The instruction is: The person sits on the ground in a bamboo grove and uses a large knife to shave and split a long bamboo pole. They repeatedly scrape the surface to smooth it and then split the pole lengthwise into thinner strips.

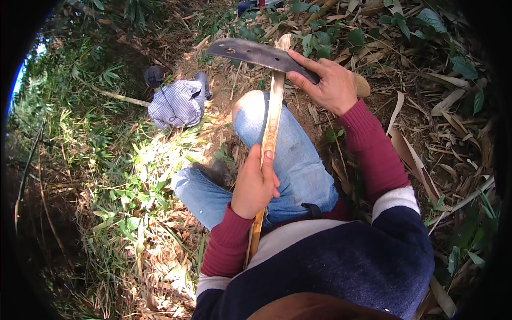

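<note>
A long pale split strip, which looks like bamboo (272,117), rises from beside my waist across my jeans. Closed around its middle is my left hand (254,184), thumb lying along the strip. My right hand (332,85) grips a machete (250,53) at the base of its dark, curved blade, thumb and forefinger on the metal. Behind that hand the wooden handle (362,85) pokes out. The blade lies crosswise over the strip near its far end, touching or nearly touching it, its tip toward the left. Small holes show in the blade.
My bent knees in torn blue jeans (298,160) are under the strip. Ahead to the left, another person in a checked shirt (178,104) and dark cap crouches near a pole (120,97). Part of someone shows at the top edge. Dry leaves (410,154) and green plants surround me.
</note>
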Motion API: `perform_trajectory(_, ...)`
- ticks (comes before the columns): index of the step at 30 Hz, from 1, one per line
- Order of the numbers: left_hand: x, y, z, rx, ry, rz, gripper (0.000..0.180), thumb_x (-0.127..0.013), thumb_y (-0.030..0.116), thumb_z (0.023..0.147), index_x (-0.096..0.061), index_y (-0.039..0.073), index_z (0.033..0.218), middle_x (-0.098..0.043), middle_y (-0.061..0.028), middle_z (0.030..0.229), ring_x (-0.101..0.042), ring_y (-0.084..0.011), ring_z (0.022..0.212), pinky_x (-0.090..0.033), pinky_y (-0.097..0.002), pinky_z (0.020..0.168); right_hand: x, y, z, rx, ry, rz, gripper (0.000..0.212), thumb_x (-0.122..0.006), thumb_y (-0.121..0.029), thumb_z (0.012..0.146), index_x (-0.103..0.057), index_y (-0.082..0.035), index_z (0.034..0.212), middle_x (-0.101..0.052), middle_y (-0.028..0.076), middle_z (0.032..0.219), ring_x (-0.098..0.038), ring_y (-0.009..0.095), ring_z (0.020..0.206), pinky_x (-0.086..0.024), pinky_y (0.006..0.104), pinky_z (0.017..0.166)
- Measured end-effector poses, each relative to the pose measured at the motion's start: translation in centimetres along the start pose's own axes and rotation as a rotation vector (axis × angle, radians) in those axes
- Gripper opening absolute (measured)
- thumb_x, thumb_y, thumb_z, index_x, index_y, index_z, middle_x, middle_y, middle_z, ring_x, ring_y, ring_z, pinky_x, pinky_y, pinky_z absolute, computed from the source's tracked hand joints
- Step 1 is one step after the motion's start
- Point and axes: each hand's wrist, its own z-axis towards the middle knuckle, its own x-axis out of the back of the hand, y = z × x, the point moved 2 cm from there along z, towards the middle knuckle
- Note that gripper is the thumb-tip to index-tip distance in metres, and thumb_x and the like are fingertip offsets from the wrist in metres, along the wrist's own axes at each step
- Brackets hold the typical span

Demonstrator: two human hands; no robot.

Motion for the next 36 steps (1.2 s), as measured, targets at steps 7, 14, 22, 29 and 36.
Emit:
perform_trajectory(7, 0.3, 0.1, -0.1, 0.012, -0.014, -0.012, 0.030, -0.039, 0.028, 0.114, -0.052, 0.001, 0.111, -0.057, -0.0069, 0.063, -0.057, -0.0140, 0.044, -0.046, -0.0271, 0.043, 0.7, -0.3, -1.7, -0.006, -0.084, 0.198, 0.063, -0.057, -0.074, 0.094, -0.067, -0.034, 0.141, -0.056, 0.008, 0.070, -0.061, 0.026, 0.066, -0.048, 0.0406, 0.060)
perform_trajectory(14, 0.3, -1.8, -0.4, -0.027, -0.038, -0.080, 0.029, -0.040, 0.026, 0.114, -0.050, 0.000, 0.107, -0.062, -0.0094, 0.066, -0.062, -0.0173, 0.045, -0.049, -0.0305, 0.044, 1.4, -6.8, -8.9, 0.327, -0.069, 0.292, 0.062, -0.071, -0.068, 0.085, -0.071, -0.032, 0.136, -0.049, 0.005, 0.072, -0.055, 0.026, 0.063, -0.045, 0.0401, 0.055)
perform_trajectory(22, 0.2, 0.1, -0.1, -0.008, -0.003, 0.000, 0.031, -0.039, 0.028, 0.115, -0.053, 0.000, 0.112, -0.057, -0.0064, 0.062, -0.058, -0.0139, 0.044, -0.047, -0.0274, 0.042, 0.3, 0.6, -0.6, 0.016, -0.031, 0.079, 0.061, -0.056, -0.070, 0.097, -0.064, -0.033, 0.145, -0.056, 0.009, 0.072, -0.060, 0.027, 0.064, -0.048, 0.0421, 0.059)
perform_trajectory(29, 0.1, 0.0, 0.2, 0.017, -0.026, -0.034, 0.033, -0.040, 0.032, 0.115, -0.051, 0.002, 0.113, -0.057, -0.0067, 0.062, -0.057, -0.0137, 0.044, -0.046, -0.0264, 0.043, -0.2, 3.5, 0.7, -0.244, -0.097, 0.318, 0.069, -0.052, -0.079, 0.094, -0.066, -0.032, 0.142, -0.068, 0.009, 0.072, -0.067, 0.024, 0.066, -0.053, 0.0416, 0.065)
perform_trajectory(36, 0.6, -0.2, 0.1, 0.057, -0.089, -0.243, 0.033, -0.041, 0.031, 0.114, -0.053, 0.001, 0.113, -0.058, -0.0060, 0.063, -0.057, -0.0132, 0.045, -0.046, -0.0256, 0.043, -0.1, -3.8, -6.8, 0.140, -0.075, 0.370, 0.061, -0.074, -0.061, 0.088, -0.069, -0.030, 0.140, -0.051, 0.005, 0.069, -0.056, 0.024, 0.061, -0.047, 0.0379, 0.057)
